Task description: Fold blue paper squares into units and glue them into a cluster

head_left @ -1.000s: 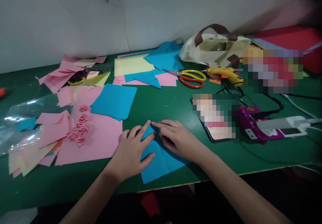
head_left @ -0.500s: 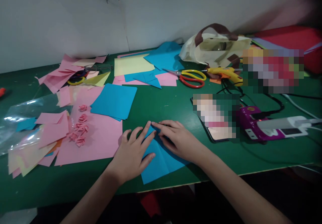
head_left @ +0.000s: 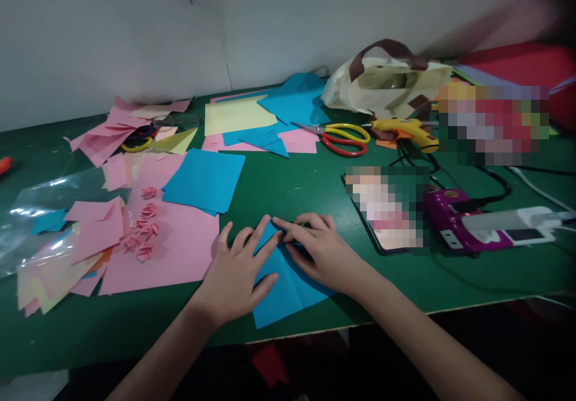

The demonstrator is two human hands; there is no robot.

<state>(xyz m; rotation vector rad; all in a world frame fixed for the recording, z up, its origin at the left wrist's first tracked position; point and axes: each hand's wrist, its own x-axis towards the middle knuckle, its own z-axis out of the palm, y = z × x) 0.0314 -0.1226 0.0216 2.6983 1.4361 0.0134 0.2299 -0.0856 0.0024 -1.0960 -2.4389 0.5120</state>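
Observation:
A creased blue paper (head_left: 285, 287) lies on the green table near its front edge, one corner pointing away from me. My left hand (head_left: 240, 275) rests on the paper's left part with its fingers spread, the fingertips near the far corner. At the right edge of that corner, my right hand (head_left: 321, 248) presses with its index fingertip, its other fingers bent. A stack of blue squares (head_left: 204, 180) sits beyond my left hand, partly over a large pink sheet (head_left: 180, 251). Several small pink paper roses (head_left: 144, 230) stand on the pink sheet.
Red-and-yellow scissors (head_left: 344, 140) and a yellow glue gun (head_left: 405, 131) lie at the back, before a cream bag (head_left: 342, 92). A phone (head_left: 382, 212) and a purple power adapter (head_left: 450, 221) with cables are on the right. Clear plastic (head_left: 27, 200) and paper scraps (head_left: 99, 233) lie left.
The fingers of my right hand have shifted slightly at the paper's far corner. My left hand's outer fingers have lifted a little. The blue paper stays nearly in place.

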